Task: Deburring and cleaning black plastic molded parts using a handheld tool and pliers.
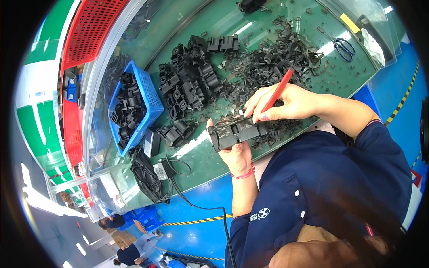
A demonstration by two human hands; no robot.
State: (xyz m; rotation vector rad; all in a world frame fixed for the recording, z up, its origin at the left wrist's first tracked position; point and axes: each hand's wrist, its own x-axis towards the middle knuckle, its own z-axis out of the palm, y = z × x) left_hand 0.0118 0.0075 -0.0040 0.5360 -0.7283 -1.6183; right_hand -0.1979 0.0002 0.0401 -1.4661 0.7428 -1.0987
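Observation:
My left hand (237,157) is closed around a long black plastic part (239,134) from below, its fingers at the part's left end. In my right hand (288,103) is a slim red-handled tool (279,90), gripped like a pen and tilted. Its lower end is hidden behind my fingers at the part's upper edge, so I cannot tell its tip. Beyond both hands, a heap of black plastic scraps (272,62) spreads over the green table (205,156). To its left lies a group of similar black parts (190,82).
A blue basket (154,105) full of black parts stands at the left. Near it are a coiled black cable (147,178) and a small adapter box (163,170). Blue-handled scissors (344,49) lie far right, beside a dark tray (375,40). A red perforated crate (89,33) stands beyond the table.

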